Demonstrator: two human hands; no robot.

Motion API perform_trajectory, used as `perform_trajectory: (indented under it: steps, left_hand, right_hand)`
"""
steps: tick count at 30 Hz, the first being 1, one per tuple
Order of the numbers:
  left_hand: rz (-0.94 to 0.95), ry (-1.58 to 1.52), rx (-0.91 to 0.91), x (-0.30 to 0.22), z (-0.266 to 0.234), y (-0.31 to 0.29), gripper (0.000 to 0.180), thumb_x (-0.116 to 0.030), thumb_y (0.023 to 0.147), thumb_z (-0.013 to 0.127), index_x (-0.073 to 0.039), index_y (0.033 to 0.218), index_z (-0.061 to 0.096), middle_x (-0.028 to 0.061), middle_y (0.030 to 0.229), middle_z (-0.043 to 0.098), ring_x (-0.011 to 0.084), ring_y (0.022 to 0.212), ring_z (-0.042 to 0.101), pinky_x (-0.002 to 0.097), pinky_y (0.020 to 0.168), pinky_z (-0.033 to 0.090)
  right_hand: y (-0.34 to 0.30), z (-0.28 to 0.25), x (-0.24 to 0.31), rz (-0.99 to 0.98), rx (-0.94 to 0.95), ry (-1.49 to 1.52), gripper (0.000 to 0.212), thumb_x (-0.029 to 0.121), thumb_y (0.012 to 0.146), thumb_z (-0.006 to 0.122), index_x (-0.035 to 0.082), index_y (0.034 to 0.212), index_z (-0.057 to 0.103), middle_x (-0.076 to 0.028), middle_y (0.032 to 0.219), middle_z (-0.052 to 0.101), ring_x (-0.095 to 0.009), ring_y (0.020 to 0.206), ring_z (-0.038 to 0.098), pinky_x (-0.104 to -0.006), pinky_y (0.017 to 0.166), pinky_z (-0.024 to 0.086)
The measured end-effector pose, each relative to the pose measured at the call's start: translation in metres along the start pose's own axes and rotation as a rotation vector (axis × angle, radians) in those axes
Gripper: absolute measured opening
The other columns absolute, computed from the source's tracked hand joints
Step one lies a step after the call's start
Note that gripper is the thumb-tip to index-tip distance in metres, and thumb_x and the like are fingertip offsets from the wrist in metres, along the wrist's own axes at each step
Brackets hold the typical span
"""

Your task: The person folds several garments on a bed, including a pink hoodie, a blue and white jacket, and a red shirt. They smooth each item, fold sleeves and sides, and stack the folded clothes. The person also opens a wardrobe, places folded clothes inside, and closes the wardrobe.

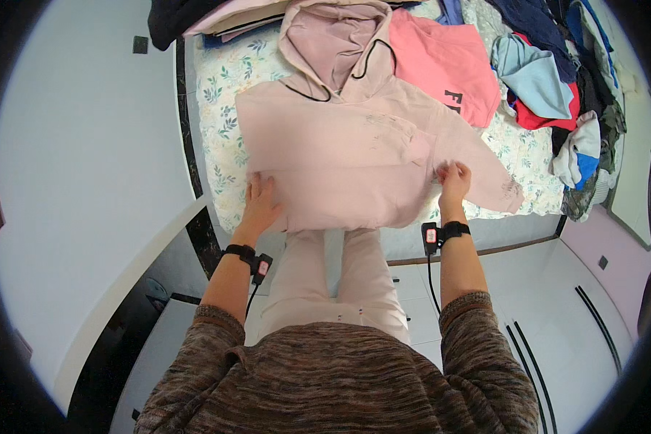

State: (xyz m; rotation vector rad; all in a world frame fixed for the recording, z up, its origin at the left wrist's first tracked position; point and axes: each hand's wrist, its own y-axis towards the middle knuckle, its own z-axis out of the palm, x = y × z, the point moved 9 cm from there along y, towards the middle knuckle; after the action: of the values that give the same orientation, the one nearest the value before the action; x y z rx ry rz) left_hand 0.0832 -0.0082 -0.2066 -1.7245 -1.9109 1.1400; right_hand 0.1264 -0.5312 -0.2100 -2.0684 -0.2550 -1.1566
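The pale pink hoodie (340, 152) lies spread across the upper middle of the frame, on a bed with a leafy white cover (218, 155). Its hood (333, 43) points to the top edge and its lower edge hangs toward the person's legs. One sleeve (484, 163) slants out to the right; on the left the outline runs straight, with no sleeve sticking out, so that sleeve looks to be laid across the body, though pink over pink makes this hard to be sure of.

The left hand (262, 206) is at the hoodie's lower left edge, fingers bent against the cloth. The right hand (454, 181) is where the body meets the spread sleeve, fingers curled down. Whether either set of fingers has cloth pinched cannot be told from above.

The step in hand looks like folding in the sides, one side done and the other open. The next move calls for a sure hold on the spread sleeve and a light press on the body, so the layers don't slide.

Farther out, a coral garment (441, 61) lies beside the hood, a light blue garment (532, 72) and a red one (546, 116) sit in the upper-right heap, and stacked clothes (242, 18) lie at upper left.
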Motion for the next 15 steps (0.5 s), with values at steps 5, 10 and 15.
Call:
perform_trajectory:
  steps: [5,10,15]
  left_hand:
    - [0.072,0.059,-0.089,-0.012,0.002,0.002,0.082,-0.030,0.078,0.065,0.000,0.143,0.026,0.0333,0.149,0.008,0.0461,0.139,0.008,0.0515,0.113,0.012]
    - [-0.009,0.035,-0.063,-0.011,0.006,0.005,0.083,-0.027,0.076,0.067,0.000,0.142,0.027,0.0351,0.147,0.010,0.0459,0.139,0.008,0.0522,0.112,0.012]
    - [-0.058,0.036,-0.017,0.001,0.011,0.012,0.082,-0.030,0.077,0.068,0.000,0.142,0.028,0.0345,0.147,0.013,0.0478,0.138,0.010,0.0527,0.112,0.013]
  right_hand:
    - [0.036,-0.121,-0.070,0.426,-0.326,0.196,0.027,0.028,0.090,0.057,0.007,0.107,0.054,-0.006,0.081,0.060,-0.016,0.064,0.056,-0.0254,0.050,0.041]
    - [0.091,-0.161,-0.091,0.508,-0.253,0.676,0.040,0.045,0.093,0.048,0.012,0.114,0.054,-0.006,0.109,0.060,-0.026,0.092,0.057,-0.0343,0.073,0.049]
    - [0.085,-0.142,-0.018,0.357,-0.001,0.986,0.027,0.028,0.095,0.050,0.008,0.111,0.055,-0.007,0.096,0.064,-0.022,0.081,0.062,-0.0295,0.059,0.047]
